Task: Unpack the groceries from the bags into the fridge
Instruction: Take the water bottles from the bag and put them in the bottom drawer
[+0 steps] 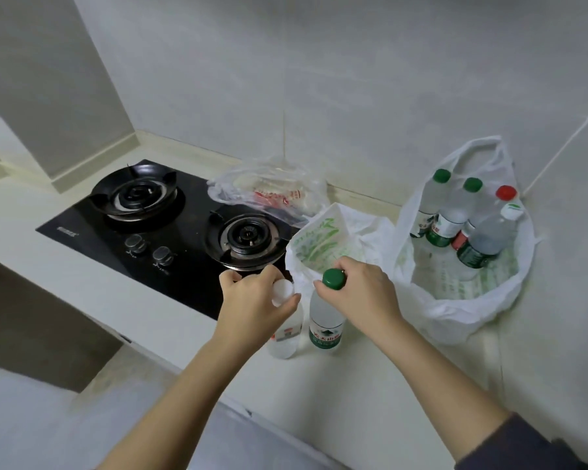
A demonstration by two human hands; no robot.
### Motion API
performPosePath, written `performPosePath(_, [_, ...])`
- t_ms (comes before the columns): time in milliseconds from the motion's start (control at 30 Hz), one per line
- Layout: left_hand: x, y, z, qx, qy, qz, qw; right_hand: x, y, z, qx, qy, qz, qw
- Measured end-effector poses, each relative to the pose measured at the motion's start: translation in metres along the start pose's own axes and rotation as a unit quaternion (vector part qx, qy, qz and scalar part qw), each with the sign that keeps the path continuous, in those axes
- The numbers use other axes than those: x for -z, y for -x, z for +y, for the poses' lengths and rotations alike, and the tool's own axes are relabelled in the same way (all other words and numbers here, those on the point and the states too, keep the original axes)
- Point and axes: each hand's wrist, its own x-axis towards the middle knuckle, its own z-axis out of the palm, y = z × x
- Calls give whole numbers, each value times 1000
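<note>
On the far left of the pale countertop (370, 395) sits a black gas hob (184, 283) with 2 burners and 2 knobs near its front edge. Just right of the far burner lies a crumpled clear plastic bag (279, 188) with red print, against the wall. Nearer, touching the hob's right edge, a white bag with green print (319, 242) lies slumped and open. In front of that bag 2 bottles stand upright side by side on the countertop. The left hand (252, 300) reaches over the hob's near corner, its fingers curled around the top of the white-capped bottle (286, 337), covering its neck. The right hand (364, 293) grasps the green-capped bottle (326, 327) just below the cap, thumb and fingers closed around the neck, the back of the hand hiding part of the slumped bag. On the far right, well apart from both hands, a second white bag (455, 307) stands open against the corner wall, holding 4 more bottles (450, 215) leaning together: 2 green caps, 1 red, 1 white.
</note>
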Motion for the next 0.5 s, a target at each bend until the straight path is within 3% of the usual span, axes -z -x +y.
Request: performPosePath(500, [-28,19,-7,67,106,20,992,-31,18,38,-72,-37,114,990])
